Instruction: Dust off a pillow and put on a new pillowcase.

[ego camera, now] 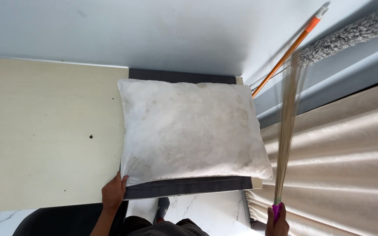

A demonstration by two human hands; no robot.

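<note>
Pillow [193, 133] lay on the table [44, 131].
Left hand [113, 192] gripped its near corner; right hand [277, 223] clutched a raised broom [287, 126], no sweeping visible yet.

Stained white rectangular pillow [191, 131] lies on a dark grey cloth [184, 185] over a pale wooden board [44, 131]. Left hand [113, 192] grips its 7 o'clock corner. Right hand [277, 223], at 4 o'clock, holds a purple-handled straw broom [287, 126] upright.
</note>
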